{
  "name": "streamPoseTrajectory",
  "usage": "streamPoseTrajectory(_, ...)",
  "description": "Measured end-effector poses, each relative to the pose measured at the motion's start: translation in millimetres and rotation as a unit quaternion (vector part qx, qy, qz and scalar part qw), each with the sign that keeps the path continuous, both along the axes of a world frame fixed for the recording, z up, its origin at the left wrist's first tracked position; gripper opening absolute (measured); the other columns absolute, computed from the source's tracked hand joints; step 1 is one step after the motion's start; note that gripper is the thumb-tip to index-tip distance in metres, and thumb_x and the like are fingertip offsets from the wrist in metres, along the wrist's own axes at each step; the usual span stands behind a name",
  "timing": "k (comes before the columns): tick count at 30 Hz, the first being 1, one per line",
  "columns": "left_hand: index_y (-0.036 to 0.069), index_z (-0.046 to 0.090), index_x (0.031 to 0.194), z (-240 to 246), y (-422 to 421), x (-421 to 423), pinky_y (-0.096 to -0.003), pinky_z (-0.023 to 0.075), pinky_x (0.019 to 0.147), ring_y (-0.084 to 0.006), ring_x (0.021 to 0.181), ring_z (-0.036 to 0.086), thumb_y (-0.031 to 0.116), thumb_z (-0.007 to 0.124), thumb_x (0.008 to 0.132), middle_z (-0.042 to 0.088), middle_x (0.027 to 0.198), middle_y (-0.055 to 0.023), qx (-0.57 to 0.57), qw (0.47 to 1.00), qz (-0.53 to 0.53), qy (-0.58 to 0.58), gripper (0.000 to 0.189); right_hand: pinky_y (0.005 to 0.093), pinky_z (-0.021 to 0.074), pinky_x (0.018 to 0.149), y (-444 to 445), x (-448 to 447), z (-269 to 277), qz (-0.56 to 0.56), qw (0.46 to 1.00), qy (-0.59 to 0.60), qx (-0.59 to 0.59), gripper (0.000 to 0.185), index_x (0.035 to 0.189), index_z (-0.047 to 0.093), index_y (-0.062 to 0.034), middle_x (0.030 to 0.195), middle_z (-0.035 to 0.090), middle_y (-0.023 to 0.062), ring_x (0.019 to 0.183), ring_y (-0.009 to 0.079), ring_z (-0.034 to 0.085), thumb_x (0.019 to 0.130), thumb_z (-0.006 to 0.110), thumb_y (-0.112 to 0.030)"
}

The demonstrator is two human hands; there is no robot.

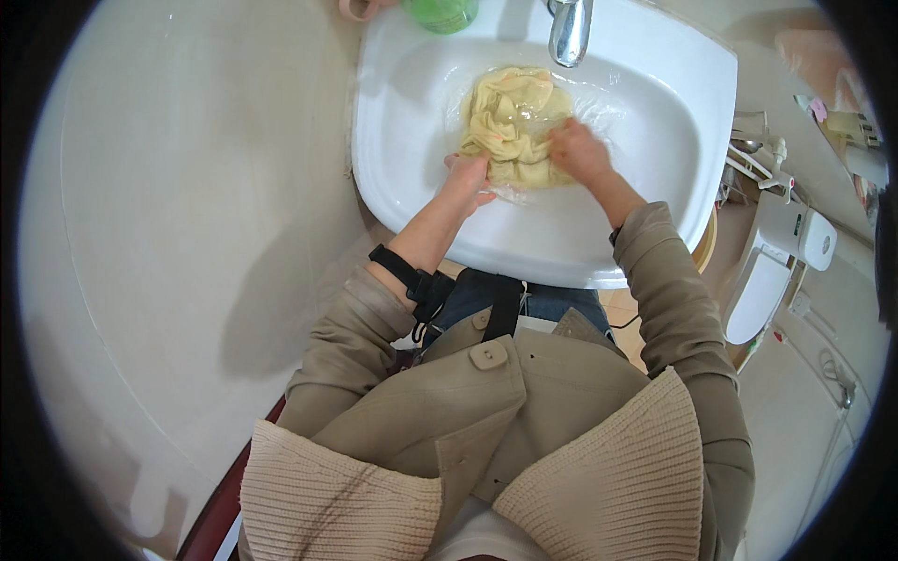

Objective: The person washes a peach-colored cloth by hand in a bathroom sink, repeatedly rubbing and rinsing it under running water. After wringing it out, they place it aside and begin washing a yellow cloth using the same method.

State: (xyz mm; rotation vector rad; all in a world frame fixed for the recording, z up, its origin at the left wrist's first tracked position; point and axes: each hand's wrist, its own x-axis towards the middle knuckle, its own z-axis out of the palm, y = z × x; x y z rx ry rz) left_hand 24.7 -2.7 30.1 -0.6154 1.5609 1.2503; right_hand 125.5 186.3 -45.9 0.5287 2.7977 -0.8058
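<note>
A soaked pale-yellow cloth [515, 133] lies crumpled in water in the white washbasin [659, 154]. At the cloth's near left edge, my left hand [468, 179] holds a fold, its lower fingers partly spread beside it. My right hand [581, 151] is curled into a fist on the right edge of the cloth, slightly blurred. Its fingertips are hidden. Above the far side of the basin hangs the chrome faucet [570, 35]. Shallow rippling water surrounds the cloth.
A green translucent bottle [442, 14] stands on the basin's far left rim, near a pink handled item [359, 8]. A tiled wall [175, 175] runs along the left. To the right are a white toilet [758, 294], pipe fittings [777, 165] and a yellowish tub [705, 245].
</note>
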Motion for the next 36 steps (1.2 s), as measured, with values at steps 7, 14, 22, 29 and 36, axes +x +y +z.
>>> streamPoseTrajectory(7, 0.013, 0.017, 0.138, -0.5, 9.8, -2.3, -0.0562, 0.0376, 0.091, -0.0389, 0.119, 0.038, 0.050, 0.042, 0.089, 0.024, 0.138, -0.0174, 0.108, 0.979, 0.035, -0.169, 0.066, 0.0422, 0.0471, 0.077, -34.6, -23.2, 27.7, -0.210, 0.934, 0.016, -0.287, 0.044, 0.108, 0.056, -0.0078, 0.088, 0.062, 0.0248, 0.085, 0.0380, 0.060, 0.074, 0.061, -0.035)
streamPoseTrajectory(14, 0.012, 0.048, 0.116, -3.1, 22.5, -14.5, -0.0402, 0.0498, 0.081, -0.0232, 0.091, 0.058, 0.038, 0.045, 0.091, 0.057, 0.101, -0.0079, 0.404, 0.874, 0.181, -0.199, 0.036, 0.0345, 0.0449, 0.079, -87.8, -39.4, 145.5, -0.045, 0.958, 0.144, -0.244, 0.024, 0.085, 0.059, -0.0022, 0.090, 0.053, 0.0140, 0.088, 0.0270, 0.055, 0.074, 0.064, -0.023)
streamPoseTrajectory(22, 0.011, 0.050, 0.112, 19.6, 34.0, -7.7, -0.0351, 0.0497, 0.080, -0.0186, 0.090, 0.058, 0.027, 0.040, 0.093, 0.058, 0.100, -0.0037, 0.353, 0.917, 0.098, -0.156, 0.026, 0.0398, 0.0399, 0.084, -70.6, -45.1, 109.4, -0.211, 0.919, 0.251, -0.217, 0.022, 0.082, 0.062, -0.0013, 0.097, 0.048, 0.0211, 0.095, 0.0347, 0.047, 0.071, 0.063, -0.020)
streamPoseTrajectory(29, 0.002, 0.042, 0.121, 28.4, 38.0, 9.8, -0.0420, 0.0438, 0.093, -0.0277, 0.105, 0.053, 0.016, 0.036, 0.093, 0.052, 0.117, -0.0136, 0.341, 0.915, 0.155, -0.151, 0.031, 0.0412, 0.0365, 0.090, -69.1, -48.9, 104.9, -0.274, 0.889, 0.290, -0.224, 0.021, 0.078, 0.060, 0.0011, 0.098, 0.048, 0.0252, 0.101, 0.0385, 0.044, 0.067, 0.066, -0.015)
streamPoseTrajectory(36, -0.002, 0.048, 0.112, 37.6, 35.3, -11.5, -0.0360, 0.0488, 0.083, -0.0221, 0.088, 0.058, 0.016, 0.039, 0.090, 0.057, 0.100, -0.0121, 0.381, 0.879, 0.155, -0.240, 0.029, 0.0374, 0.0387, 0.083, -80.2, -39.0, 144.0, -0.163, 0.924, 0.273, -0.211, 0.006, 0.075, 0.054, -0.0036, 0.089, 0.047, 0.0164, 0.092, 0.0334, 0.047, 0.071, 0.057, -0.001)
